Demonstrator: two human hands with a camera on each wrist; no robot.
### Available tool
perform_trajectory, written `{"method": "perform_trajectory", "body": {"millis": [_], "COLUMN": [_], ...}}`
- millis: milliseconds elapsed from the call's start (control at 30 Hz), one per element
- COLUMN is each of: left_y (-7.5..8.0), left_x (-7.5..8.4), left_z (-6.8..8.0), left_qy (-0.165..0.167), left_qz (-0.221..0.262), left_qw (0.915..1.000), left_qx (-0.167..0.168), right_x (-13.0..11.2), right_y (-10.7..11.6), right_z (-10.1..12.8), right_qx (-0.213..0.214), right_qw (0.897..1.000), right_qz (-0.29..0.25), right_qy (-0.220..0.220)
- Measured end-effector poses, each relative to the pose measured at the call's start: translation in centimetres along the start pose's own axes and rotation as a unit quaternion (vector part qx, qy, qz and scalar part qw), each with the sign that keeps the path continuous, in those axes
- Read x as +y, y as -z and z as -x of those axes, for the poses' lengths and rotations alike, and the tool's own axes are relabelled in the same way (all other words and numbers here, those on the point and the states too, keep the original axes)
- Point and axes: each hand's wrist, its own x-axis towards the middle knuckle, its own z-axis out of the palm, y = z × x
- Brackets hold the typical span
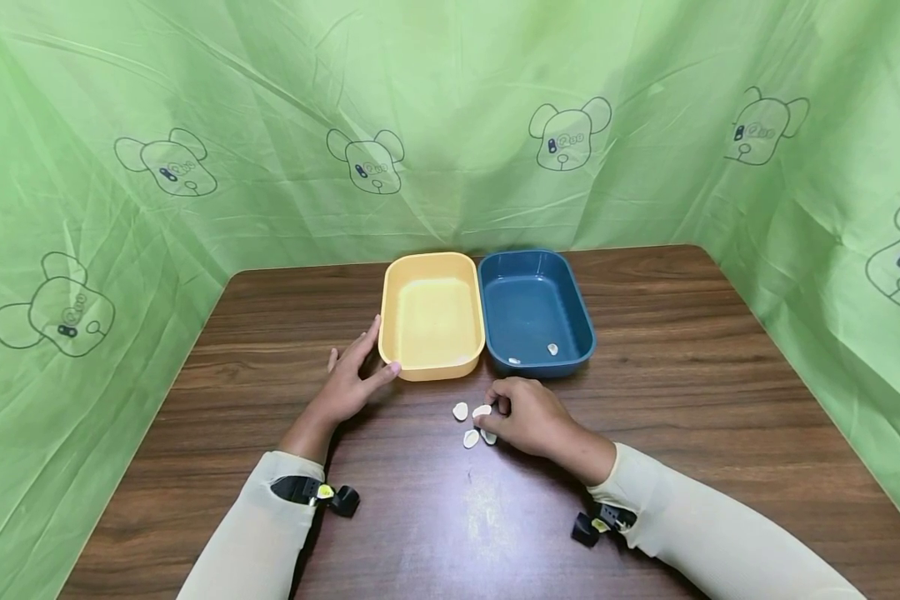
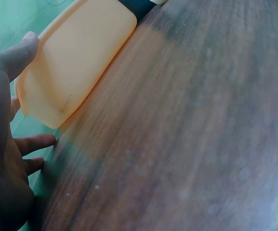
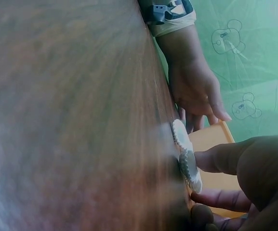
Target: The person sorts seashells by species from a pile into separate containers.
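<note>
Several small white seashells lie on the table in front of two bins, among them a shell [image 1: 460,411] at the left of the group and a shell [image 1: 471,438] nearer the front. My right hand [image 1: 528,417] is over the group and pinches a shell [image 3: 191,168] between thumb and fingers; scalloped edges show in the right wrist view. My left hand [image 1: 348,383] rests against the near left corner of the yellow bin [image 1: 390,371], its thumb at the rim and fingers extended along the side. Two shells, one being a pale shell [image 1: 552,349], lie inside the blue bin [image 1: 581,362].
The bins stand side by side at the back of the brown wooden table [image 1: 645,333]. A green curtain [image 1: 450,125] with printed bear heads hangs behind the table and along both sides. Light glares off the table's front middle.
</note>
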Motion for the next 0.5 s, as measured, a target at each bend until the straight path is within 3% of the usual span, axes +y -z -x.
{"method": "perform_trajectory", "body": {"millis": [300,500], "left_y": [0.15,-0.08], "left_x": [0.43,-0.24], "left_z": [0.11,-0.10], "left_qy": [0.007,0.003], "left_qz": [-0.001,0.001], "left_qw": [1.0000,1.0000], "left_qx": [-0.003,0.003], "right_x": [-0.49,-0.59], "right_y": [0.19,0.34], "right_z": [0.05,0.14], "right_qx": [-0.006,-0.004], "right_qw": [1.000,1.000], "right_qz": [-0.009,-0.026], "right_qy": [-0.017,-0.012]}}
